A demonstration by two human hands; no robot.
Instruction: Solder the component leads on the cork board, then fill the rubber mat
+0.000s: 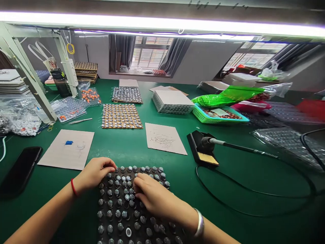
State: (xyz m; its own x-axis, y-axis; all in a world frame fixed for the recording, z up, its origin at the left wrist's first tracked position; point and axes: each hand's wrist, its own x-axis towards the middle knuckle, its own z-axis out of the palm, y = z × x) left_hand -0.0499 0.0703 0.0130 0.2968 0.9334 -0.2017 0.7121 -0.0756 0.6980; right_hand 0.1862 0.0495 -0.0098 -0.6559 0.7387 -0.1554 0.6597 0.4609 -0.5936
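Observation:
A dark board [114, 222] with rows of small round silver-topped parts [118, 213] lies in front of me. Most parts sit in its holes, while a few lean or crowd together. My left hand [98, 172] is closed in a pinch at the board's far left corner, its fingertips against one of the parts; whether anything is between them cannot be seen. Over the middle of the board, my right hand [153, 195] has its fingers curled down among the parts. Its fingertips are mostly hidden, so what they hold does not show. One white ring [128, 232] stands out near the front.
Beyond the board lie a cardboard sheet with blue pieces [68, 142] and another with wire scraps [164, 139]. A soldering iron [210, 141] rests in its stand at right, its cable looping over the table. Filled boards [122, 117], tweezers [80, 120], a phone [20, 171] and a green basket [219, 115] lie around.

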